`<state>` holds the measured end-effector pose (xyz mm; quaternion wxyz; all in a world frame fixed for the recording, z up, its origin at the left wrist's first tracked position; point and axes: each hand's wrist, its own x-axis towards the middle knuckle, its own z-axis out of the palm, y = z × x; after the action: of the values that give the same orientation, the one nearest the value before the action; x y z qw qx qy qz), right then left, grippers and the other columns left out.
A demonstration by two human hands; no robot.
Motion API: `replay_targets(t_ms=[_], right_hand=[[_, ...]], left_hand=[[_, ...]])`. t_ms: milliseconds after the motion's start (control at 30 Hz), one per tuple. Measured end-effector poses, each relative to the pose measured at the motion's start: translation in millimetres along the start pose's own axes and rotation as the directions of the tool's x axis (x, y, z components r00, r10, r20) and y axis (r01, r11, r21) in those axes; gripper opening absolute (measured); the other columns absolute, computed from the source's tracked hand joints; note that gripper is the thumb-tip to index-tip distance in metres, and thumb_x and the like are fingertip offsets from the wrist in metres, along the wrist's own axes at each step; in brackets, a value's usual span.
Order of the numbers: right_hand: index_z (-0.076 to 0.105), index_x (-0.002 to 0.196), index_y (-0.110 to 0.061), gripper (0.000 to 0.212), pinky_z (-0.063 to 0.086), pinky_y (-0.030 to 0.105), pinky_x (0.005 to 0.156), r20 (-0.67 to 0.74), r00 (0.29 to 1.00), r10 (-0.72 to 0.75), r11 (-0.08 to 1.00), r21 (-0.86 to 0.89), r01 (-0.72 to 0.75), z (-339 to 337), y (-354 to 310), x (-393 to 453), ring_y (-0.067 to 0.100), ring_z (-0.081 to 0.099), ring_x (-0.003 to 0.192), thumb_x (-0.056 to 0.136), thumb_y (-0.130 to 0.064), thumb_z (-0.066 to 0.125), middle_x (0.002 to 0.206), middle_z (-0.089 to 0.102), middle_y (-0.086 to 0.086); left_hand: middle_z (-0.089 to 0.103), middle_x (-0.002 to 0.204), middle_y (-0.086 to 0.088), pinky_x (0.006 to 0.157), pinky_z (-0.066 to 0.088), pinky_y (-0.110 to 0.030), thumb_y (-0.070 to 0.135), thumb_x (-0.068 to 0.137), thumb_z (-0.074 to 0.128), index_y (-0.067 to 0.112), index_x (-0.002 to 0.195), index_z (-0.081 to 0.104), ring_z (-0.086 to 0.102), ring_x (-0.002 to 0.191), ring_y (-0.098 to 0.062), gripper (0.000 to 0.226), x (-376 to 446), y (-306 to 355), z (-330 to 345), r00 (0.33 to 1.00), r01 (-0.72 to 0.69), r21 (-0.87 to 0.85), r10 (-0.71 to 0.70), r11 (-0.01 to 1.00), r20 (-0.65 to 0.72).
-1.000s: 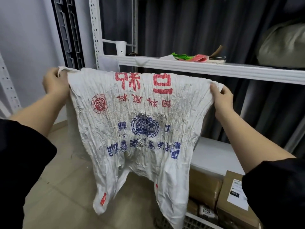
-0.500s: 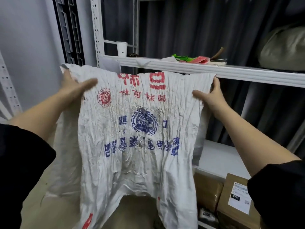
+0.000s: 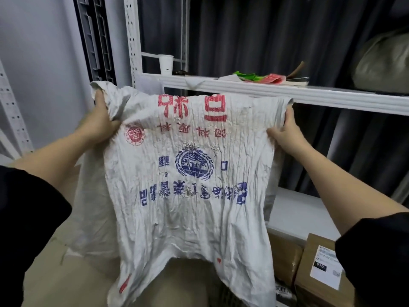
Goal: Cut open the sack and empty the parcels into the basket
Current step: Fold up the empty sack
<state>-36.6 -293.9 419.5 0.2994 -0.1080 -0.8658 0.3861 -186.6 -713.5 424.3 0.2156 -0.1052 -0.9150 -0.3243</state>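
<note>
Both hands have closed on the sack since half a second ago, when their fingers lay flat and straight against it.

Head view: the left hand (image 3: 100, 122) bunches the upper left corner of the crumpled white woven sack (image 3: 188, 173) in curled fingers (image 3: 114, 125), and the right hand (image 3: 285, 132) pinches the upper right edge, thumb up along the fabric and fingers folded over it. Held up between the two hands, the sack hangs limp and flat in front of the person, its red and blue printing upside down. Its ragged lower edge dangles above the beige floor (image 3: 44, 251).

Behind the sack runs a white metal shelf (image 3: 332, 96) carrying a white paper cup (image 3: 166, 64) at the left and a pile of green and red papers (image 3: 265, 78) further right. Low on the right, below the right forearm, a brown cardboard parcel with a white label (image 3: 318, 271) stands just beside a tape-wrapped brown parcel (image 3: 285, 262). The basket cannot be made out clearly under the sack's hem.
</note>
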Motion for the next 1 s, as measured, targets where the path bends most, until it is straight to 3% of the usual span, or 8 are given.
replay_targets(t_ms=[200,400,533,700,833,900,933,1000], right_hand=[[-0.007,0.147,-0.033,0.084,0.048,0.051,0.088,-0.136,0.987,-0.083,0.967,-0.252,0.047,48.4,-52.0,-3.8,0.044,0.059,0.103,0.087,-0.033,0.051,0.128,0.056,0.014],[-0.012,0.149,-0.029,0.084,0.040,0.040,0.076,-0.030,0.972,-0.232,0.948,-0.233,0.219,85.2,-87.3,-15.1,0.047,0.058,0.101,0.088,-0.017,0.045,0.145,0.041,0.014],[-0.015,0.149,-0.030,0.086,0.036,0.031,0.071,0.118,0.943,-0.313,0.923,-0.197,0.331,94.8,-101.6,-25.3,0.041,0.059,0.090,0.087,-0.005,0.038,0.152,0.029,0.019],[-0.008,0.152,-0.022,0.081,0.044,0.035,0.092,0.140,0.908,-0.396,0.918,0.055,0.392,100.6,-114.5,-34.1,0.033,0.051,0.123,0.089,0.001,0.038,0.161,0.008,0.000],[-0.010,0.151,-0.015,0.087,0.034,0.011,0.102,0.161,0.919,-0.361,0.884,0.372,0.282,101.3,-114.0,-36.6,0.008,0.024,0.139,0.088,0.006,0.046,0.160,0.004,0.003],[0.000,0.149,-0.014,0.086,0.043,0.015,0.089,0.203,0.936,-0.289,0.815,0.565,0.130,103.1,-117.3,-38.9,0.010,0.047,0.117,0.082,0.003,0.051,0.141,0.041,0.009],[0.008,0.146,-0.013,0.082,0.046,0.015,0.076,0.207,0.948,-0.242,0.775,0.629,0.061,103.6,-119.2,-39.8,0.009,0.054,0.095,0.076,-0.002,0.050,0.113,0.057,0.008],[0.022,0.139,-0.009,0.079,0.042,0.012,0.058,0.210,0.965,-0.155,0.727,0.686,-0.033,101.4,-121.0,-41.4,0.005,0.049,0.066,0.064,-0.009,0.044,0.076,0.051,0.002]], left_hand=[[0.061,0.111,-0.023,0.072,0.047,-0.043,0.027,0.090,0.060,0.018,0.149,-0.018,0.060,0.089,-0.040,0.098,-7.9,70.5,12.0,0.997,-0.019,0.003,0.019,1.000,-0.073],[0.059,0.097,-0.015,0.066,0.048,-0.038,0.028,0.088,0.059,0.015,0.148,-0.022,0.059,0.073,-0.032,0.102,-30.2,124.8,27.4,0.990,-0.136,-0.014,0.136,0.991,-0.032],[0.059,0.123,-0.021,0.077,0.047,-0.039,0.038,0.087,0.056,0.017,0.149,-0.021,0.063,0.093,-0.039,0.101,-45.2,144.4,40.2,0.985,-0.172,-0.050,0.172,0.984,-0.002],[0.049,0.141,-0.016,0.072,0.039,-0.030,0.032,0.090,0.048,0.023,0.150,-0.018,0.060,0.089,-0.034,0.089,-62.5,158.4,48.4,0.978,-0.199,-0.185,0.208,0.962,0.029],[0.030,0.155,-0.006,0.088,0.033,-0.026,0.049,0.093,0.047,0.026,0.150,-0.018,0.051,0.125,-0.032,0.090,-66.1,160.1,53.2,0.980,-0.143,-0.344,0.181,0.928,0.080],[0.020,0.159,-0.003,0.097,0.030,-0.025,0.053,0.087,0.057,0.024,0.150,-0.019,0.041,0.136,-0.027,0.102,-66.9,161.7,54.4,0.988,-0.078,-0.463,0.130,0.883,0.082],[0.019,0.159,-0.004,0.098,0.029,-0.024,0.053,0.084,0.061,0.022,0.150,-0.018,0.038,0.137,-0.025,0.108,-66.5,162.1,55.0,0.993,-0.032,-0.518,0.088,0.855,0.084],[0.028,0.155,-0.009,0.099,0.034,-0.026,0.048,0.078,0.069,0.020,0.149,-0.020,0.047,0.128,-0.026,0.117,-65.3,162.6,55.5,0.994,0.064,-0.561,-0.002,0.825,0.111]])
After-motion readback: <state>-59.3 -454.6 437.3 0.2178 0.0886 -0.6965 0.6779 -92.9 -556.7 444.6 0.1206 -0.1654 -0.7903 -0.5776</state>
